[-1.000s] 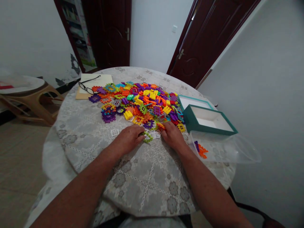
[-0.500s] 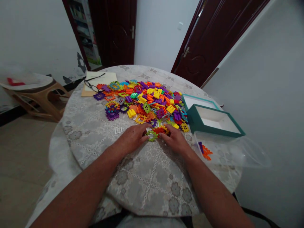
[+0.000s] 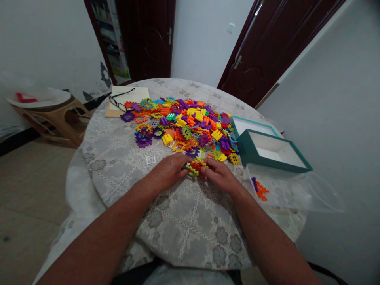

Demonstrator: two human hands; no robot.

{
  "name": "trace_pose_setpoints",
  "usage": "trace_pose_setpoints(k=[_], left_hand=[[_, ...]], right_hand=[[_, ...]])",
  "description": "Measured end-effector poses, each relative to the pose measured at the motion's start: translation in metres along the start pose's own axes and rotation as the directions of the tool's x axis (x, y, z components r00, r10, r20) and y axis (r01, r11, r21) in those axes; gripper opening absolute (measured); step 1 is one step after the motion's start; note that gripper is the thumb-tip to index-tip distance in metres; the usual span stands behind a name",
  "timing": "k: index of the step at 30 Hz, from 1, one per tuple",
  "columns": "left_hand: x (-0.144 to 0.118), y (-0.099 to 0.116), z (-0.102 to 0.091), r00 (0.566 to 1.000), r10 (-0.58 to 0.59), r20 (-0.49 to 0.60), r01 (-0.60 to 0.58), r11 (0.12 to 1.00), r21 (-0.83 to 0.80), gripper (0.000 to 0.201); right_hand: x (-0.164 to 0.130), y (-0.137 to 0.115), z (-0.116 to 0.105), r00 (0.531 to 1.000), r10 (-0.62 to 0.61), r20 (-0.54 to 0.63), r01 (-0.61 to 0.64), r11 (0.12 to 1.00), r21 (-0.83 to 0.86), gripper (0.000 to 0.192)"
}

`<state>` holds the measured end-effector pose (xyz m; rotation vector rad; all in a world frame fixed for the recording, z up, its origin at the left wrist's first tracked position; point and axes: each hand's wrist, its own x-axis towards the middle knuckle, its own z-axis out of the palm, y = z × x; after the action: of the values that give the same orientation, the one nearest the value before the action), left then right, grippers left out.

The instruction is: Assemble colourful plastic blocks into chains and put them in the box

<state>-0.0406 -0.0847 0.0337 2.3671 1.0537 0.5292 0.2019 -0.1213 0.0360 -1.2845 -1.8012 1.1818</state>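
Two hands meeting at the near edge of the heaped plastic building tiles point(image 3: 184, 122): left hand point(image 3: 168, 171) pinching a green tile point(image 3: 190, 170), right hand point(image 3: 218, 174) clamped on an orange tile point(image 3: 198, 164), the two tiles touching. One round table point(image 3: 178, 221). Two teal box halves point(image 3: 267, 148), one pair of glasses point(image 3: 117, 103), one clear bag point(image 3: 285, 188).

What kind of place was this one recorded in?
Most likely a room in a home: a round table under a lace cloth, dark wooden doors, and toy building pieces heaped beyond both hands.
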Motion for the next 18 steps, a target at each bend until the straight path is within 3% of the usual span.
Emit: trace_pose_setpoints(k=[4, 12, 15, 18], left_hand=[[-0.001, 0.0, 0.0, 1.0, -0.008, -0.013, 0.008, 0.999, -0.043, 0.035], [-0.001, 0.0, 0.001, 1.0, 0.025, -0.007, -0.025, 0.995, -0.095, 0.023], [-0.002, 0.003, -0.002, 1.0, -0.002, -0.001, 0.002, 0.997, -0.073, 0.017], [-0.001, 0.006, -0.004, 1.0, -0.016, 0.006, 0.016, 0.998, -0.053, 0.009]], right_hand=[[-0.002, -0.004, 0.001, 1.0, -0.01, 0.025, 0.01, 1.0, 0.024, 0.03], [0.0, 0.0, 0.011, 0.999, 0.009, 0.034, -0.01, 0.999, 0.034, 0.033], [0.003, 0.006, 0.006, 0.987, -0.017, -0.161, -0.004, 0.992, -0.128, 0.03], [0.006, 0.014, -0.009, 0.898, -0.136, -0.418, -0.035, 0.925, -0.377, 0.03]])
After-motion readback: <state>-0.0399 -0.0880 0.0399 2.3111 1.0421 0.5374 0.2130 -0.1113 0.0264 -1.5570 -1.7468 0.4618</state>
